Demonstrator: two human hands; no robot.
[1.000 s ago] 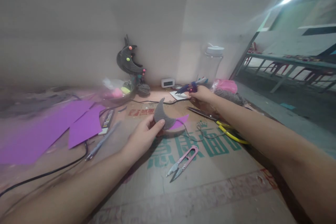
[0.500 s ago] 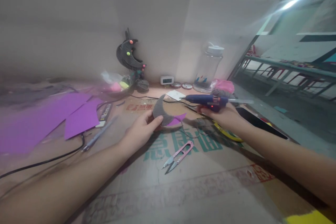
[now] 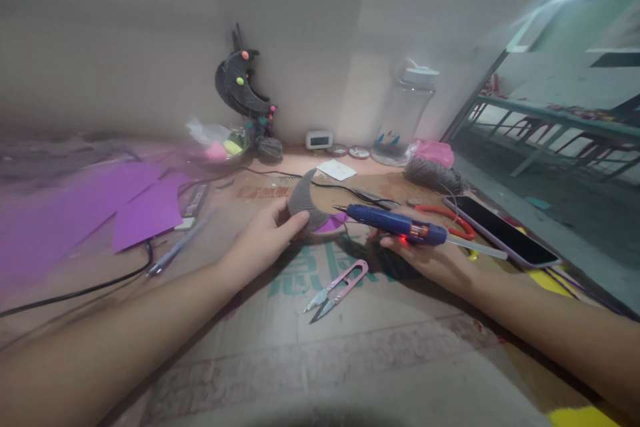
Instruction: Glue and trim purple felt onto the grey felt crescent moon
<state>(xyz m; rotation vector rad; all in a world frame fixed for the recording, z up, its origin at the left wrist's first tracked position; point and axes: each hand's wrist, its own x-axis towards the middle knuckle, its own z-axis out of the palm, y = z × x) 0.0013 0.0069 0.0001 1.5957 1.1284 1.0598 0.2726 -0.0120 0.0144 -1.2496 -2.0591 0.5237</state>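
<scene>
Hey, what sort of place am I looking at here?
Most likely a craft workspace: the right hand holds a glue gun, grey yarn lies towards the back, and purple sheets are spread at left.

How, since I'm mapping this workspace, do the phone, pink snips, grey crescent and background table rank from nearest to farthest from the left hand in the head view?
1. Grey crescent: held in the left hand.
2. Pink snips: lying to that hand's right.
3. Phone: much farther right.
4. Background table: upper right, in the distance.
</scene>
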